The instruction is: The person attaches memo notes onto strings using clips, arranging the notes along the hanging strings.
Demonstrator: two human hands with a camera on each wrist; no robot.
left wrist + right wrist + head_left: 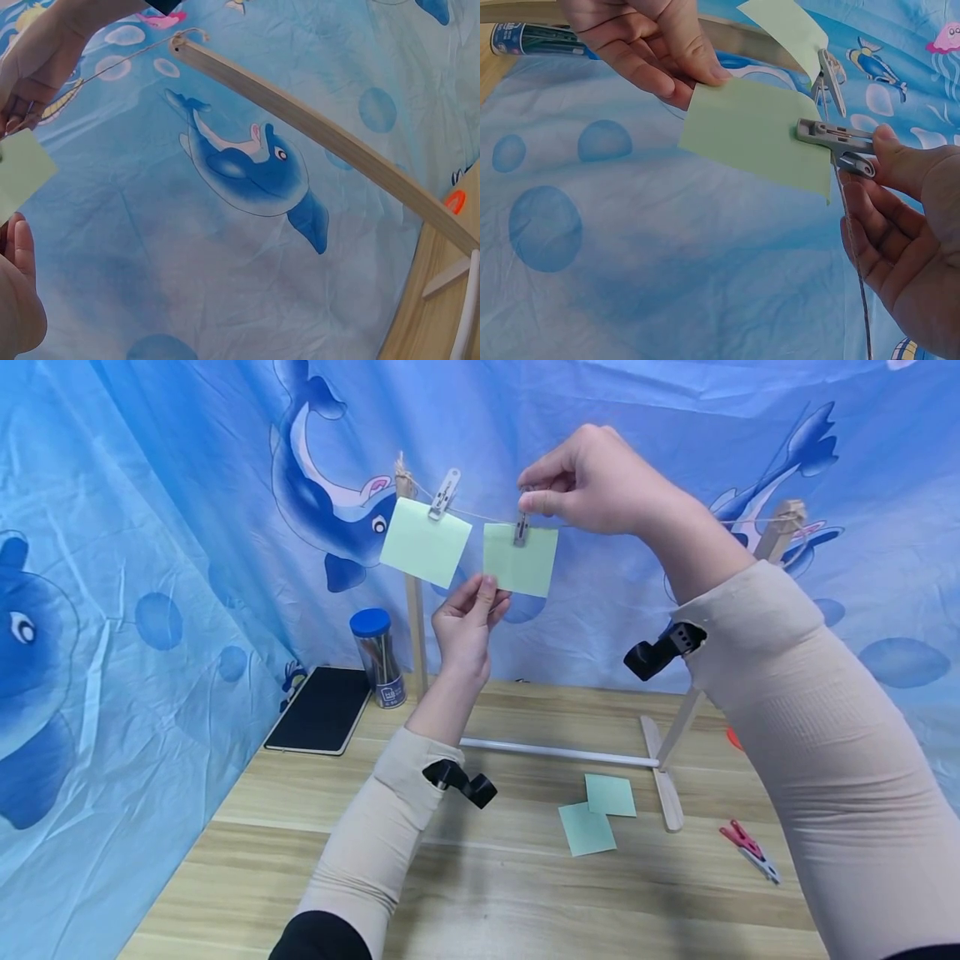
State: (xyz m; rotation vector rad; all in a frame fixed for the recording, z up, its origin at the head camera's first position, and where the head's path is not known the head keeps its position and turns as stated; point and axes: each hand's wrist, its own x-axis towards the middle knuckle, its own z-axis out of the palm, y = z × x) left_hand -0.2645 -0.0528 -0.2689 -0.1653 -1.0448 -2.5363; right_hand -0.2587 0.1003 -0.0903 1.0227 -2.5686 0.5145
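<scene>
My right hand (592, 481) pinches the handle end of a grey clothespin (832, 142) between thumb and fingers. The clothespin's other end sits over the top edge of a light green paper square (521, 564) at the string (859, 270). From below, my left hand (467, 622) pinches the lower left corner of that same square, thumb in front, as the right wrist view shows (649, 45). To its left hangs another green paper (426, 539), tilted, under a second grey clothespin (445, 493) on the string. In the left wrist view only part of the held paper (22, 172) shows.
Wooden posts (416, 635) carry the string, with a white rod (555, 752) low between them. Two green papers (587, 829) overlap on the table (300, 860). Pink and grey clothespins (750, 852) lie at right. A black notebook (318, 710) and a blue-lidded jar (378, 660) stand back left.
</scene>
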